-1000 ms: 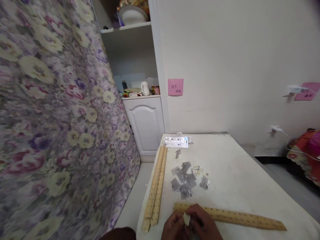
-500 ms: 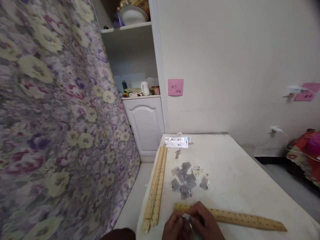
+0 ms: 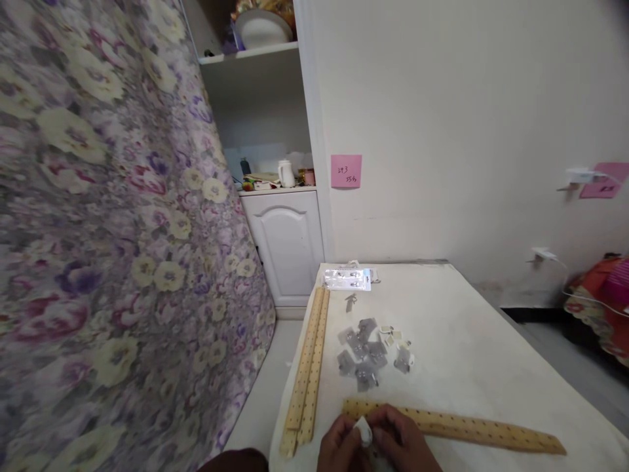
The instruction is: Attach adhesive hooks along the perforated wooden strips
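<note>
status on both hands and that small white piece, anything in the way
Left hand pinching small white piece. Right hand close beside, grip unclear. Perforated wooden strip crosswise just beyond, partly hidden by hands.

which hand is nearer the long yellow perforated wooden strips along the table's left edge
Left. The left hand is right of the near end of the yellow perforated wooden strips, not touching them; the right hand is farther right.

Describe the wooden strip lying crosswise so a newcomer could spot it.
Find the pale table. Across its near part lies a long, perforated, yellowish strip. Unlike the similar strips grouped along the table's left edge, it runs sideways.
</note>
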A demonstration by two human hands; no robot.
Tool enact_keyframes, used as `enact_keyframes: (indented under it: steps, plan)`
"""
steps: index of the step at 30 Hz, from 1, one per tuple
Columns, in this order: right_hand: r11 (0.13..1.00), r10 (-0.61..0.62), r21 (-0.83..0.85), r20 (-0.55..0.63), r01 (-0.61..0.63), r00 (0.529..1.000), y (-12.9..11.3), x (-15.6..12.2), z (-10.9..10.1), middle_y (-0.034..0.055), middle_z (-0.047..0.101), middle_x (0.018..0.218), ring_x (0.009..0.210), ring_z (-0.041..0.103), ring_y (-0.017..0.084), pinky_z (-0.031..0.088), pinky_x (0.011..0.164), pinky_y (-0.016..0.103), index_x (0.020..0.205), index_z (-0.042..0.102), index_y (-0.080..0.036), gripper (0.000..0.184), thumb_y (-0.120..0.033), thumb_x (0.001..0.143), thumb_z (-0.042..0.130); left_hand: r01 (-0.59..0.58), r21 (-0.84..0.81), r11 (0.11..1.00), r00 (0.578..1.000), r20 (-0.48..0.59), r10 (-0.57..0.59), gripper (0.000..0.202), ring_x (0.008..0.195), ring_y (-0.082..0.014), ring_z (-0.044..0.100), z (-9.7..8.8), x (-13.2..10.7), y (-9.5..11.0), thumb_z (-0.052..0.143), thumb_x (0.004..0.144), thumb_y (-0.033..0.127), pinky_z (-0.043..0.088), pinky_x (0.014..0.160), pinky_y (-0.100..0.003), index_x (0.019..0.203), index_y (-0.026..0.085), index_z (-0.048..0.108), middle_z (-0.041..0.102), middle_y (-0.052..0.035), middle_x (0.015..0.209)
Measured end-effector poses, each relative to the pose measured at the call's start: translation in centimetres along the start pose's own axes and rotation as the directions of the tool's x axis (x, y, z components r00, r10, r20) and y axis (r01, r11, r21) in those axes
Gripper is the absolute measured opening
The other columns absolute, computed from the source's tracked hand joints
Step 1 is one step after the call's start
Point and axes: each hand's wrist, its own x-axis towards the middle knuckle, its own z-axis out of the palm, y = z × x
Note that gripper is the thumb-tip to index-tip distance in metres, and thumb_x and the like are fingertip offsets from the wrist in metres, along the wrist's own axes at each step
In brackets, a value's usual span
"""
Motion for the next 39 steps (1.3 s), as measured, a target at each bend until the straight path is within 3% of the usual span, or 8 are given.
enact_keyframes:
  steps: [3,13,20,24,30,39]
  plan:
    - [0.995,-0.017,-0.099,-0.014,0.015,1.0,-0.7,0.2,-0.4,0.0015,0.062,0.072,0.068,0.056,0.016,0.045,0.064,0.027,0.082,0.062,-0.018,0.022,-0.038,0.077,0.054,0.013,0.006,1.0,1.0,-0.004,-0.013,0.046,0.03,-0.007,0.041,0.0,0.0,0.0,0.064,0.063,0.061,0.019,0.035,-0.019,0.067,0.019,0.047,0.053,0.0054,0.038]
    - [0.989,0.026,-0.143,-0.007,-0.027,1.0,-0.2,0.8,0.7,-0.0055,0.049,0.06,0.058,0.047,0.011,0.037,0.055,0.022,0.074,0.052,-0.019,0.006,-0.023,0.07,0.054,-0.041,0.085,0.996,0.999,-0.017,0.043,0.045,0.036,-0.007,0.043,0.2,-0.7,1.5,0.069,0.059,0.058,0.024,0.039,-0.02,0.063,0.017,0.052,0.054,0.0037,0.044]
    - [0.929,0.025,-0.368,-0.037,-0.036,0.999,-1.3,1.7,0.7,-0.0058,0.047,0.057,0.057,0.047,0.012,0.034,0.054,0.022,0.073,0.052,-0.02,0.003,-0.022,0.072,0.05,-0.038,-0.008,0.999,0.997,-0.074,0.037,0.046,0.033,-0.0053,0.04,0.3,-0.2,0.8,0.077,0.05,0.051,0.025,0.038,-0.018,0.07,0.018,0.051,0.053,0.0078,0.042]
    - [0.881,-0.007,-0.473,-0.047,-0.016,0.999,-1.9,2.7,1.4,-0.0031,0.055,0.062,0.06,0.052,0.013,0.035,0.056,0.022,0.073,0.054,-0.02,0.006,-0.019,0.072,0.048,-0.068,-0.045,0.997,0.983,-0.176,0.059,0.041,0.03,-0.0047,0.038,0.5,0.1,0.7,0.075,0.054,0.048,0.026,0.036,-0.017,0.07,0.02,0.049,0.052,0.0087,0.042]
    - [0.776,-0.064,-0.631,-0.077,0.001,0.995,-1.2,3.9,2.1,0.0002,0.061,0.071,0.069,0.056,0.016,0.036,0.064,0.025,0.072,0.054,-0.02,0.01,-0.014,0.072,0.046,-0.109,0.008,0.994,0.926,-0.362,0.105,0.038,0.033,-0.0064,0.042,0.6,0.4,1.0,0.075,0.054,0.043,0.03,0.036,-0.018,0.068,0.02,0.049,0.051,0.0087,0.044]
    - [0.732,-0.184,-0.672,-0.035,0.114,0.982,0.1,4.6,2.7,0.0027,0.058,0.078,0.075,0.055,0.017,0.039,0.068,0.027,0.073,0.05,-0.02,0.014,-0.011,0.076,0.041,-0.081,0.073,0.994,0.893,-0.438,0.105,0.034,0.038,-0.0101,0.05,0.3,1.2,0.4,0.071,0.058,0.04,0.039,0.041,-0.02,0.073,0.021,0.048,0.052,0.0084,0.045]
